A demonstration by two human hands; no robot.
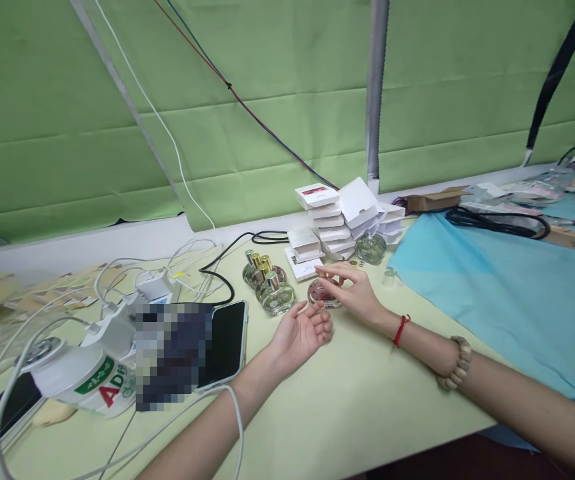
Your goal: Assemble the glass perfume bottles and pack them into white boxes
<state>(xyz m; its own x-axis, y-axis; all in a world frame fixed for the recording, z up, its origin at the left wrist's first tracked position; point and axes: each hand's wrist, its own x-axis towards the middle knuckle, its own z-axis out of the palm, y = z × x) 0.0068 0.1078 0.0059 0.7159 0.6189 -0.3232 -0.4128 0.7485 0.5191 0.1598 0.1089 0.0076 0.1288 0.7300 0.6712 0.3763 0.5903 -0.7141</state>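
My right hand (pixel 350 287) has its thumb and fingers closed around the top of a pink perfume bottle (pixel 319 293) standing on the table; the fingers partly hide its top. Just in front of it, my left hand (pixel 300 337) rests palm up, fingers loosely curled and apart, with nothing in it. Left of the pink bottle, several glass perfume bottles (pixel 278 300) with gold and silvery caps stand close together. Another round glass bottle (pixel 370 249) is farther back, beside white boxes (pixel 325 223). A small clear cap (pixel 390 277) lies to the right of my right hand.
A phone (pixel 222 343) lies left of my left hand, near a white bottle (pixel 85 377) and white chargers (pixel 112 327) with tangled cables. One white cable crosses my left forearm. Blue sheeting (pixel 497 287) covers the right side. A green curtain (pixel 277 100) hangs behind the table.
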